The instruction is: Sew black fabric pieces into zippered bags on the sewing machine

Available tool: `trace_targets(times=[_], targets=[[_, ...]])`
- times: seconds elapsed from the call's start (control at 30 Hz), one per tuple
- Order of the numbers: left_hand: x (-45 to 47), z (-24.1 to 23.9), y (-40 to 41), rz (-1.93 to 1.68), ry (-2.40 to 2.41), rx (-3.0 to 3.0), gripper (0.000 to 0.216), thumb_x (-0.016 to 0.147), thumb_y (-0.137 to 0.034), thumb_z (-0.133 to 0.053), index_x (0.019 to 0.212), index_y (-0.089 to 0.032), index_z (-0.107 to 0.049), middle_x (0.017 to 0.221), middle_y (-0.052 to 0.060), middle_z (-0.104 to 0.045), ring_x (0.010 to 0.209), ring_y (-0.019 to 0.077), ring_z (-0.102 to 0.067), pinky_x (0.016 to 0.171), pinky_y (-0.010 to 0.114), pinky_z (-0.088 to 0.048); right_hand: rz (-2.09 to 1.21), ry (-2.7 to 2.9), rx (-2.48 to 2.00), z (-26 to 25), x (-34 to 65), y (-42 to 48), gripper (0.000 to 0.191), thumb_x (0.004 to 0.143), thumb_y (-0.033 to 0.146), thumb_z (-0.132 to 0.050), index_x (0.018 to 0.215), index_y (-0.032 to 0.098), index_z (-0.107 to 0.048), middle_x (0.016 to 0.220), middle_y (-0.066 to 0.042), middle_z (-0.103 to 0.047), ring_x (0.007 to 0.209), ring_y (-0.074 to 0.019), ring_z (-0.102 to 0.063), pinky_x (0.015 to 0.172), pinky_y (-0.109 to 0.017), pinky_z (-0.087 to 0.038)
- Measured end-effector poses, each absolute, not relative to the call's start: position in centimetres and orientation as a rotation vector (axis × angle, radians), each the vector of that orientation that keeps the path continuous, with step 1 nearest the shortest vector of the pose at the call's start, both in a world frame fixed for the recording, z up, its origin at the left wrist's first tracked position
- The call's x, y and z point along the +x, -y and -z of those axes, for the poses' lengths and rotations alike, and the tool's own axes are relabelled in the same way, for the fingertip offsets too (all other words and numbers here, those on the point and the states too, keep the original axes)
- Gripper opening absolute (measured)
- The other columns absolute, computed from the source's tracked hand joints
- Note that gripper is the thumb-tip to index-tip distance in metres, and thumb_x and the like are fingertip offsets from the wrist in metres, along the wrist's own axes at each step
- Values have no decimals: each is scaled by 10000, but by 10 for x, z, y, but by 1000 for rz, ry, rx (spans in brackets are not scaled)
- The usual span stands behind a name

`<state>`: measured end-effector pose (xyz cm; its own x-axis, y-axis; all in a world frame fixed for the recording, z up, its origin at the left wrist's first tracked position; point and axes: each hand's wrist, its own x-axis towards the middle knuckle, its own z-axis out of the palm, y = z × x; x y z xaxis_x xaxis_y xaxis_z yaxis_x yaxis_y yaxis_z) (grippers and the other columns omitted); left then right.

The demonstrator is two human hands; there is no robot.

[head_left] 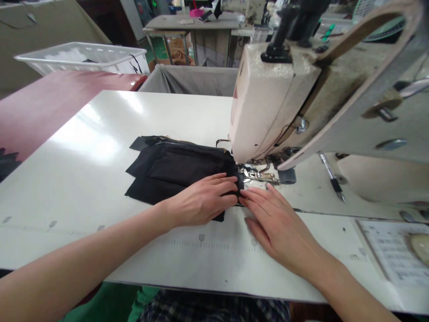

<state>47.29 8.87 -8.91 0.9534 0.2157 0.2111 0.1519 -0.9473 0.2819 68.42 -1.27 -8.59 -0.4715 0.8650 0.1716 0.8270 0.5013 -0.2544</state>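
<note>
At the far left, dark scraps (8, 163) lie on a red surface (50, 91), with a white basket (80, 54) standing at its far end. Next comes the white table (83, 179), printed with ruler marks (201, 241) along its near side. On it, left of the machine, lies the black cloth (177, 167), layered, its left end stepping out in pointed corners and a zip (191, 143) running along its far edge. A grey bin (197, 78) stands beyond the table. The left hand (203, 199) rests palm down on the cloth's near right part, fingers close together and slightly bent; its thumb is mostly hidden, so I cannot tell whether it pinches. The cloth's right end reaches the presser foot (258, 174) of the machine (268, 98); whether it goes under, I cannot tell. The right hand (278, 219) lies just right of the cloth, fingers stretched and only slightly parted, tips at its edge, thumb held apart. Farther right, a pen (331, 179) lies on the machine's bed, and a printed sheet (389, 255) sits near the table's edge.
</note>
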Motion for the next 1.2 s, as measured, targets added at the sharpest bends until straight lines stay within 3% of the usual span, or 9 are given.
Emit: trace_targets(times=[0.3, 0.5, 0.8, 0.87, 0.97, 1.07, 1.2], targets=[[471, 91, -95, -487, -327, 2801, 291, 964, -188, -396, 1170, -122, -591, 1221, 104, -632, 1199, 215, -531, 1060, 371, -424, -175, 2434, -1414, 90, 688, -3, 348, 910, 189, -465, 1239, 149, -573, 1289, -75, -597, 1216, -247, -501, 1139, -534, -270], [471, 95, -118, -467, -285, 2791, 334, 964, -189, -385, 1219, -112, -585, 1254, 113, -620, 1196, 218, -530, 1040, 375, -437, -119, 2395, -1459, 96, 687, -6, 452, 886, 191, -460, 1332, 125, -487, 1332, -119, -548, 1211, -282, -494, 1110, -579, -287], [478, 105, -138, -565, -421, 2797, 339, 961, -195, -385, 1229, -132, -583, 1201, 107, -638, 1099, 206, -580, 960, 365, -477, -115, 2315, -1469, 99, 687, -3, 394, 883, 192, -474, 1262, 112, -547, 1229, -149, -574, 1175, -300, -507, 1091, -565, -335], [477, 106, -141, -546, -442, 2785, 340, 963, -199, -386, 1239, -139, -574, 1207, 109, -627, 1120, 202, -571, 992, 369, -451, -122, 2309, -1478, 100, 686, -4, 386, 879, 189, -484, 1247, 101, -560, 1223, -157, -577, 1173, -306, -509, 1093, -569, -332], [473, 99, -141, -469, -655, 2826, 364, 964, -278, -420, 1292, -170, -531, 1275, 117, -574, 1199, 246, -517, 1094, 486, -322, -169, 2268, -1471, 100, 686, -2, 382, 874, 186, -499, 1242, 114, -569, 1215, -153, -586, 1173, -309, -511, 1083, -564, -352], [466, 83, -124, -300, -998, 2875, 457, 941, -417, -467, 1348, -208, -484, 1371, 158, -479, 1261, 343, -447, 1038, 580, -328, -388, 2019, -1449, 95, 688, 7, 396, 887, 193, -508, 1282, 192, -542, 1256, -126, -578, 1188, -288, -524, 1042, -545, -415], [455, 72, -78, -83, -1180, 2924, 623, 840, -528, -589, 1377, -241, -461, 1376, 220, -446, 1108, 381, -537, 839, 493, -471, -1159, 1184, -1347, 82, 684, 30, 369, 939, 242, -448, 1301, 245, -518, 1299, -124, -584, 1190, -278, -569, 955, -522, -512]])
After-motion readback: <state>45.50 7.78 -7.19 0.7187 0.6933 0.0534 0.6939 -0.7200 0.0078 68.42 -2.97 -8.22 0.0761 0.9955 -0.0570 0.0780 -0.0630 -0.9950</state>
